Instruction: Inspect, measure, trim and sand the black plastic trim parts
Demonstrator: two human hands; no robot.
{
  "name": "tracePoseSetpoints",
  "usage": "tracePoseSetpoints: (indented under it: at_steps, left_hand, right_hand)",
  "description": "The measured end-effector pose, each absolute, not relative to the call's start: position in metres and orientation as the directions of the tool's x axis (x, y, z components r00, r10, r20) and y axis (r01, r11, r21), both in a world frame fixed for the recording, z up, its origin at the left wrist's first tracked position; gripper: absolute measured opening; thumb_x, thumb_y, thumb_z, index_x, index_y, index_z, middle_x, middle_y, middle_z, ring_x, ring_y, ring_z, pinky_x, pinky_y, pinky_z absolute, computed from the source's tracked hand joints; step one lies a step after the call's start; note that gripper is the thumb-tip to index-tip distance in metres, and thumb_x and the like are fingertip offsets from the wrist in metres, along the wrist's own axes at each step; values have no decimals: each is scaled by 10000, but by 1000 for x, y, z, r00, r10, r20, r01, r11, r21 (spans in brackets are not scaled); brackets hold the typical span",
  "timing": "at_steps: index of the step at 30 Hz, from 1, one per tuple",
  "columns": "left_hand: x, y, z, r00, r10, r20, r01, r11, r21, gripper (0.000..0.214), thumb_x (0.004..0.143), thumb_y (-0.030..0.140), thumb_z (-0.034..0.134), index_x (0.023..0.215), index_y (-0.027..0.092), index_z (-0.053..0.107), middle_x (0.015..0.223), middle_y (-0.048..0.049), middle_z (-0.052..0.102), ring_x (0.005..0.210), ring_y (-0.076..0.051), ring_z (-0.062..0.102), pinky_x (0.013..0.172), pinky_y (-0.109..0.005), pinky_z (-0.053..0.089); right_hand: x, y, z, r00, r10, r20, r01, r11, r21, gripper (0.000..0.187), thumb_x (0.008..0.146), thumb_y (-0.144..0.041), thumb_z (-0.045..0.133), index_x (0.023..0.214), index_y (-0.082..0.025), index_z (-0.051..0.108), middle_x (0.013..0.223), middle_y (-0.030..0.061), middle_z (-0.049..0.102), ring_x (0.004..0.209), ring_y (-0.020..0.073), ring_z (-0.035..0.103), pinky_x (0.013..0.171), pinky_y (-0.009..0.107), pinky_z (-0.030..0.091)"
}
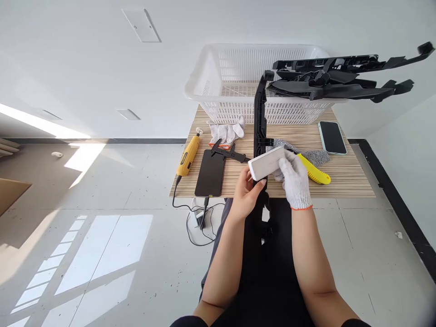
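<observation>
Head view: the right hand (294, 177), gloved, grips one end of a white block (267, 163), thumb on the face towards the wearer, leaving most of the block's length free to the left. The left hand (247, 193), bare, is closed about a black strip (260, 109) just below the block; some of its fingers are hidden. Whether block and strip touch cannot be determined.

The strip runs away from the hands up to the basket (235, 109), and below them past the counter (350, 184) edge, between the forearms. The left grip presumably steadies this long piece; the glove presumably protects the hand on the block.

Left of the hands lie a yellow tool (190, 155) and a tablet (209, 175), both cabled, with a caliper (231, 154) overlapping the tablet and a spare glove (226, 132) beyond. Just right of the right hand are a knife (315, 170) and a grey cloth (316, 156); farther out, a phone (333, 137). More black parts (327, 81) lie across the basket beyond the hands, apparently because they are too long to fit inside.
</observation>
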State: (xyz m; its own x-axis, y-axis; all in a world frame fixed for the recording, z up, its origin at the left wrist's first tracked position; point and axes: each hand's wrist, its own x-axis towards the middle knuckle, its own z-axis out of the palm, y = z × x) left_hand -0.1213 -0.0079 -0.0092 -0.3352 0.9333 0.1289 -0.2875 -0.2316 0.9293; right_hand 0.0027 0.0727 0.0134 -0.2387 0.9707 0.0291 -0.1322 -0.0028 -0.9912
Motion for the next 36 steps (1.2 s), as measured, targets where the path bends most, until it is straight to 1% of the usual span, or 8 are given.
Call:
tracePoseSetpoints:
  at_steps: [3,8,13,19,24,28,33,36]
  left_hand:
    - [-122,-8,-11,-317,939,133,-293,-230,928,484,849,347,770,1292,271,591,1286,-74,677,1199,-222,628,1038,-348,487]
    - [-121,-9,-14,-330,941,78,-331,-193,924,464,831,380,781,1245,240,625,1177,-68,715,1118,-224,658,976,-343,517]
    - [-121,-9,-11,-318,940,125,-325,-231,917,454,813,339,803,1230,260,638,1235,-66,702,1186,-230,637,1038,-362,491]
    - [-120,-9,-7,-297,951,87,-370,-198,908,377,831,339,783,1168,215,670,1180,-78,730,1161,-241,655,1042,-384,493]
    - [-120,-8,-7,-315,940,134,-341,-244,908,350,829,286,784,1155,245,664,1165,-49,726,1124,-196,658,1007,-329,501]
    - [-120,-8,-10,-301,947,110,-360,-220,907,358,846,307,768,1177,222,661,1172,-70,726,1124,-207,657,1010,-346,505]
    - [-121,-8,-11,-325,935,144,-326,-253,911,407,814,318,798,1189,252,653,1199,-61,708,1160,-214,637,1019,-349,495]
    - [-121,-8,-12,-321,941,111,-335,-222,915,413,818,342,795,1194,255,650,1151,-52,712,1099,-209,653,965,-340,514]
  right_hand:
    - [4,73,14,-172,985,32,-175,1,-985,412,893,-534,647,1183,-244,663,704,-17,563,557,108,494,458,225,410]
    - [6,71,15,-345,938,-30,-62,-54,-997,457,792,-501,770,1138,-215,681,788,16,647,641,139,578,511,245,475]
    - [6,71,16,-124,992,-35,-172,-57,-984,335,874,-518,676,1042,-229,669,629,-40,532,518,94,468,434,208,378]
    - [9,71,19,-406,908,-104,-10,-118,-993,348,752,-471,796,912,-204,640,733,-4,651,597,123,588,497,228,466]
    - [8,70,19,-207,972,-114,-99,-137,-986,395,844,-595,661,953,-220,607,601,-27,622,457,97,510,395,196,355]
    - [6,69,21,-348,928,-133,-19,-149,-989,403,781,-558,745,933,-202,632,582,-13,643,463,120,551,397,209,404]
    - [5,69,21,-114,984,-137,-130,-152,-980,426,827,-600,686,985,-207,641,533,-25,591,424,105,494,358,195,320]
    - [5,70,19,-219,965,-145,-112,-172,-979,425,804,-589,720,978,-208,650,570,-24,592,456,103,507,378,197,337]
